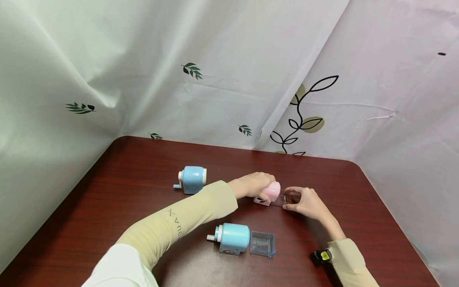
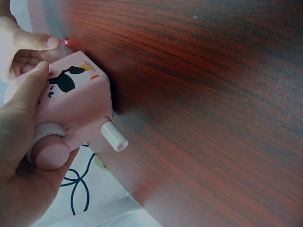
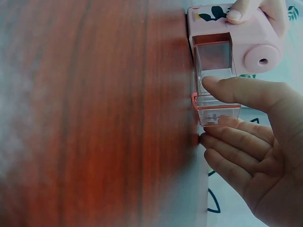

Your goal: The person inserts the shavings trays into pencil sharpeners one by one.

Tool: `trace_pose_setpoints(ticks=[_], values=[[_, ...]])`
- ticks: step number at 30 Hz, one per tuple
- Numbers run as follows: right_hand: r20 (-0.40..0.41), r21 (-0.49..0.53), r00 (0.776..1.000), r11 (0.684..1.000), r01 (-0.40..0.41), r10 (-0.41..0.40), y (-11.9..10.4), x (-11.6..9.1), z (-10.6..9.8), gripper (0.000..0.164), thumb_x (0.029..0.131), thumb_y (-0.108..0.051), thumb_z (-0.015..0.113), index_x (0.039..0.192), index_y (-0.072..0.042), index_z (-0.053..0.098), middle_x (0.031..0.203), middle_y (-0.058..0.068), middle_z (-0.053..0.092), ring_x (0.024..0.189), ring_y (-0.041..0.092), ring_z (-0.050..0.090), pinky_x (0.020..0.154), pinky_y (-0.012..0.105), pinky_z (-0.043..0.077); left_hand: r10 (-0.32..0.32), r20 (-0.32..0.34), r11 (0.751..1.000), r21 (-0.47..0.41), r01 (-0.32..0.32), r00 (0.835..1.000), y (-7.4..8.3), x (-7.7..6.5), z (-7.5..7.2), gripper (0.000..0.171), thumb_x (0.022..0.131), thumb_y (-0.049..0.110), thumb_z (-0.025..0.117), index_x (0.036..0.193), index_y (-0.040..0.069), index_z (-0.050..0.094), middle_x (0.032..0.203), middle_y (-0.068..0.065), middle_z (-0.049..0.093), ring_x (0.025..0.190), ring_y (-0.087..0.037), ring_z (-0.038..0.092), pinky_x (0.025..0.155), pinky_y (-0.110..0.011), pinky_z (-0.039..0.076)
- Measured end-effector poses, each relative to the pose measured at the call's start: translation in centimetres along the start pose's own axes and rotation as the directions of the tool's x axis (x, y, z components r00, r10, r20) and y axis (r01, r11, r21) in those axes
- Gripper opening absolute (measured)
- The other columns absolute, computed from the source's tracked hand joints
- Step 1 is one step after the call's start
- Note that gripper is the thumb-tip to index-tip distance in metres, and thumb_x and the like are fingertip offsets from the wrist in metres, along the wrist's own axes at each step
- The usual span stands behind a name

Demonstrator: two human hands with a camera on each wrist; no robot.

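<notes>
A pink hand-crank pencil sharpener [image 1: 273,191] with a panda-like picture on its side stands on the table, gripped around its body by my left hand [image 1: 254,184]. Its white crank handle [image 2: 114,136] shows in the left wrist view. From the sharpener's lower slot juts a clear shavings drawer [image 3: 214,56] with a reddish edge, only partly inside. My right hand [image 1: 309,204] pinches the drawer's outer end, thumb on one side and fingers on the other. The sharpener's pencil hole [image 3: 263,61] faces the right hand's side.
A light-blue sharpener [image 1: 234,236] lies nearer me, with a separate clear bluish drawer [image 1: 262,244] beside it. Another blue sharpener [image 1: 193,179] is at the back left. The dark red wooden table [image 1: 136,191] is bordered by white patterned sheeting [image 1: 215,107].
</notes>
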State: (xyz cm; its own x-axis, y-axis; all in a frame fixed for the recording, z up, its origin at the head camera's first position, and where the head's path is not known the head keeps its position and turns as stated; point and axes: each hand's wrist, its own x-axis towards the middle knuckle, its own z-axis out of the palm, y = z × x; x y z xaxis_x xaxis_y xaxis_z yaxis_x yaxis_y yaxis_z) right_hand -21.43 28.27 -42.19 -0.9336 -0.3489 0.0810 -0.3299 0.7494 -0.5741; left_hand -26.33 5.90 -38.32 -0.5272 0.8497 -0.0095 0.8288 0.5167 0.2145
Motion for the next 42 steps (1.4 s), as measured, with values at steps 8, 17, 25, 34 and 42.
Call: trace_pose_setpoints(ticks=[8, 17, 25, 34, 42], values=[[-0.005, -0.002, 1.0, 1.0, 0.014, -0.014, -0.3, 0.1, 0.1, 0.046, 0.067, -0.029, 0.079, 0.105, -0.009, 0.064, 0.095, 0.004, 0.068, 0.089, 0.012, 0.062, 0.077, 0.036, 0.051, -0.004, 0.006, 1.0, 0.019, 0.003, 1.0, 0.1, -0.1, -0.1, 0.05, 0.076, 0.037, 0.071, 0.11, 0.005, 0.051, 0.099, -0.003, 0.056, 0.085, -0.013, 0.051, 0.08, -0.022, 0.042], [0.006, -0.007, 0.999, 0.999, 0.038, -0.038, -0.6, 0.2, 0.3, 0.041, 0.067, -0.028, 0.079, 0.101, -0.012, 0.065, 0.091, 0.0, 0.068, 0.084, 0.008, 0.062, 0.073, 0.033, 0.05, -0.004, 0.005, 1.0, 0.021, 0.004, 1.0, 0.2, 0.1, 0.1, 0.05, 0.076, 0.036, 0.072, 0.109, 0.006, 0.052, 0.097, -0.002, 0.056, 0.084, -0.012, 0.051, 0.078, -0.021, 0.042], [0.004, -0.031, 0.999, 0.999, 0.034, -0.034, -0.8, 0.4, 0.4, 0.042, 0.066, -0.029, 0.079, 0.101, -0.013, 0.064, 0.091, -0.001, 0.068, 0.084, 0.006, 0.061, 0.073, 0.033, 0.05, -0.015, 0.006, 1.0, 0.012, 0.015, 1.0, 0.2, 0.0, 0.0, 0.051, 0.075, 0.035, 0.072, 0.112, 0.006, 0.051, 0.099, -0.002, 0.056, 0.086, -0.013, 0.051, 0.08, -0.021, 0.042], [0.002, -0.035, 0.999, 0.999, 0.035, -0.035, -0.9, 0.6, 0.5, 0.046, 0.066, -0.032, 0.079, 0.103, -0.009, 0.064, 0.094, 0.005, 0.068, 0.087, 0.011, 0.062, 0.075, 0.037, 0.051, -0.027, -0.003, 0.999, 0.026, 0.027, 1.0, 0.2, 0.0, 0.1, 0.049, 0.076, 0.034, 0.072, 0.109, 0.006, 0.051, 0.097, -0.002, 0.056, 0.085, -0.013, 0.052, 0.079, -0.022, 0.042], [0.013, -0.049, 0.998, 0.997, 0.055, -0.054, -1.3, 0.8, 0.6, 0.049, 0.066, -0.034, 0.079, 0.105, -0.008, 0.064, 0.094, 0.005, 0.068, 0.086, 0.01, 0.062, 0.074, 0.037, 0.051, -0.034, 0.004, 0.998, 0.054, 0.034, 0.999, 0.3, 0.0, 0.1, 0.051, 0.076, 0.037, 0.071, 0.11, 0.005, 0.05, 0.099, -0.003, 0.056, 0.086, -0.013, 0.052, 0.081, -0.022, 0.043]])
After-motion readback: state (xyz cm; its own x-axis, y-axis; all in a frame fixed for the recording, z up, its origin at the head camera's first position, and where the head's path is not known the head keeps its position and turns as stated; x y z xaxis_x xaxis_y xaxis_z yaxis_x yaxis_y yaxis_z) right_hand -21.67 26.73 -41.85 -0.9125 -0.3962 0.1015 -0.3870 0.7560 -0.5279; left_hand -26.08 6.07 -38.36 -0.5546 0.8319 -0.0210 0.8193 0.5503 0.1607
